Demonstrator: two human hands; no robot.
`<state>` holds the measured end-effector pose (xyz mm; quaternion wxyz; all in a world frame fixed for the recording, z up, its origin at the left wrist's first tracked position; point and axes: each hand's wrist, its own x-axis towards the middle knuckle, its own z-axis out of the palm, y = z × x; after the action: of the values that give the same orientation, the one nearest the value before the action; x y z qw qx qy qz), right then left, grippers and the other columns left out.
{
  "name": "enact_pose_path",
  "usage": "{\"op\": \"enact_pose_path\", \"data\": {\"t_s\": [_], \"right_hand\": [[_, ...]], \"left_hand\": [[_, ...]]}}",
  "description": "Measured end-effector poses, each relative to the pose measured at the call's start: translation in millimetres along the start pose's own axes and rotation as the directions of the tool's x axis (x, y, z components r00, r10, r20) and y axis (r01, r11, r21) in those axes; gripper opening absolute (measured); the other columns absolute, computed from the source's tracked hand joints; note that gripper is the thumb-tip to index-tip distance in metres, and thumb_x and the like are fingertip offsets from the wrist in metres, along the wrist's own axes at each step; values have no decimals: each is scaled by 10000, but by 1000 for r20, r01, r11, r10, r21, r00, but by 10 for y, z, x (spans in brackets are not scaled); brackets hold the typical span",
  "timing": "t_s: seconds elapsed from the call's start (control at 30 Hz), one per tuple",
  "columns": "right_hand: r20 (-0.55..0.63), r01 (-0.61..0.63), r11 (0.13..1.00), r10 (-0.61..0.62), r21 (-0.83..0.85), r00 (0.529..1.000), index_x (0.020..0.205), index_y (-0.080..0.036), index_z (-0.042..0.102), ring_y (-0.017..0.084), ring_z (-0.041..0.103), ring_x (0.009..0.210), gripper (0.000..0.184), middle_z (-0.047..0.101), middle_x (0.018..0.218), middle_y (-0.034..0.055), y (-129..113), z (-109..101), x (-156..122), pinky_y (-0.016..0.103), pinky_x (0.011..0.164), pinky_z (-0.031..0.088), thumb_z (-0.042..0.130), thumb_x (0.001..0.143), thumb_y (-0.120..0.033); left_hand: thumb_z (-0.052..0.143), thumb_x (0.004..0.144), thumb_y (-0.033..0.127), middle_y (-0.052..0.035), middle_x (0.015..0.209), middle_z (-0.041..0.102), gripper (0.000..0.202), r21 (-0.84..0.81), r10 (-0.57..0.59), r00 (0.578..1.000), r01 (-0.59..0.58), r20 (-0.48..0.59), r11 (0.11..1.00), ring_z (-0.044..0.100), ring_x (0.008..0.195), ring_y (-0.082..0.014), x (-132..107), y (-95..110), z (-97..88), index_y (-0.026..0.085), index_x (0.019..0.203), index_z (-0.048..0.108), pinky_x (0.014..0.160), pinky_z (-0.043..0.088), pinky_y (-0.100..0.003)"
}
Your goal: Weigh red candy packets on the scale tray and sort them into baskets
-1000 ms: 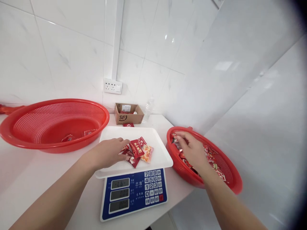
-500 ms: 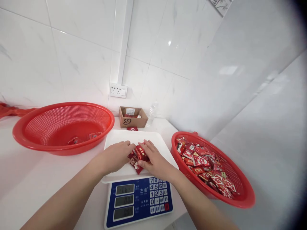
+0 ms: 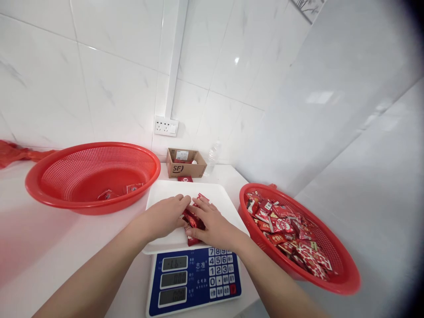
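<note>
Both my hands rest on a small heap of red snack packets [image 3: 192,220] lying on the white tray [image 3: 220,199] of a blue electronic scale [image 3: 195,280]. My left hand [image 3: 164,216] cups the heap from the left, fingers curled over the packets. My right hand [image 3: 212,225] presses in from the right, fingers together on the packets. A smaller red basket [image 3: 344,276] at the right holds several more red packets [image 3: 288,232]. The large red basket [image 3: 92,176] at the left holds two or three packets [image 3: 119,191].
A small cardboard box [image 3: 185,163] and a clear plastic bottle [image 3: 211,154] stand against the tiled wall, below a wall socket [image 3: 165,126]. One red packet [image 3: 184,179] lies behind the tray. Red cloth or plastic [image 3: 13,152] lies at the far left. The counter ends just right of the small basket.
My right hand left the small basket and came onto the tray beside my left hand. Both hands have drawn the packets together into a tighter heap.
</note>
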<state>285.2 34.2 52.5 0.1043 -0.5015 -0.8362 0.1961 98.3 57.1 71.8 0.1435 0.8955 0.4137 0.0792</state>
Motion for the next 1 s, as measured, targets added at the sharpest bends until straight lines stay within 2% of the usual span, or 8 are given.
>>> {"op": "enact_pose_path", "data": {"t_s": [0.17, 0.3, 0.37, 0.5, 0.63, 0.77, 0.87, 1.0], "right_hand": [[-40, -13, 996, 16, 93, 999, 1385, -219, 390, 273, 143, 1388, 670, 235, 1500, 112, 45, -44, -38, 502, 1108, 176, 551, 817, -537], [-329, 58, 974, 16, 217, 944, 1302, -225, 476, 227, 325, 1323, 481, 406, 1414, 88, 92, -179, -102, 451, 1097, 262, 476, 883, -461], [-543, 128, 953, 42, 273, 839, 1237, -235, 517, 222, 437, 1242, 400, 506, 1325, 78, 49, -278, -170, 433, 1059, 334, 458, 899, -441], [-847, 399, 853, 90, 337, 524, 1135, -271, 560, 217, 539, 1127, 264, 599, 1190, 51, -196, -472, -375, 433, 988, 415, 461, 916, -380], [-949, 689, 678, 40, 256, 313, 1078, -281, 603, 227, 566, 1063, 233, 634, 1088, 35, -469, -611, -578, 462, 967, 425, 521, 885, -383], [-991, 810, 572, 59, 132, 119, 1002, -252, 661, 237, 608, 917, 268, 666, 966, 31, -531, -689, -671, 470, 890, 471, 589, 827, -441], [-986, 832, 532, 131, 154, 99, 966, -263, 674, 225, 608, 868, 242, 667, 918, 19, -445, -695, -648, 462, 877, 473, 610, 812, -437], [-956, 802, 521, 143, 293, 256, 986, -254, 652, 221, 596, 940, 208, 658, 965, 27, -302, -673, -580, 451, 936, 418, 561, 856, -389]], "left_hand": [[463, 811, 175, -66, 991, 600, 205, 51, -35, 999, 35, 10, 998, 597, 879, -230, -15, 11, -25, 197, 1014, 481, 629, 426, -308], [445, 855, 212, -86, 1072, 596, 272, 56, -37, 999, 38, -20, 998, 572, 988, -249, -42, 96, -56, 205, 1123, 493, 736, 449, -345], [457, 870, 244, -90, 1154, 573, 310, 26, -5, 999, 6, -43, 1000, 543, 1063, -252, -58, 157, -62, 213, 1176, 490, 819, 445, -368], [516, 870, 360, -77, 1292, 506, 442, -57, 103, 994, -105, -38, 993, 482, 1176, -240, -60, 266, -31, 238, 1289, 445, 955, 409, -377], [410, 892, 523, -82, 1453, 359, 569, -89, 134, 990, -137, -39, 987, 254, 1362, -270, 2, 325, 66, 242, 1383, 350, 1072, 305, -437], [281, 877, 629, -74, 1533, 166, 685, -64, 74, 997, -76, -23, 995, 56, 1406, -283, 87, 366, 167, 252, 1446, 220, 1124, 161, -507], [226, 862, 667, -77, 1541, 115, 728, -50, 2, 1000, -2, 3, 999, 6, 1405, -276, 166, 430, 199, 252, 1458, 174, 1125, 115, -527], [199, 842, 698, -110, 1538, 99, 762, -24, -88, 996, 88, 25, 996, -3, 1402, -289, 314, 556, 250, 245, 1455, 188, 1107, 102, -564]]}}
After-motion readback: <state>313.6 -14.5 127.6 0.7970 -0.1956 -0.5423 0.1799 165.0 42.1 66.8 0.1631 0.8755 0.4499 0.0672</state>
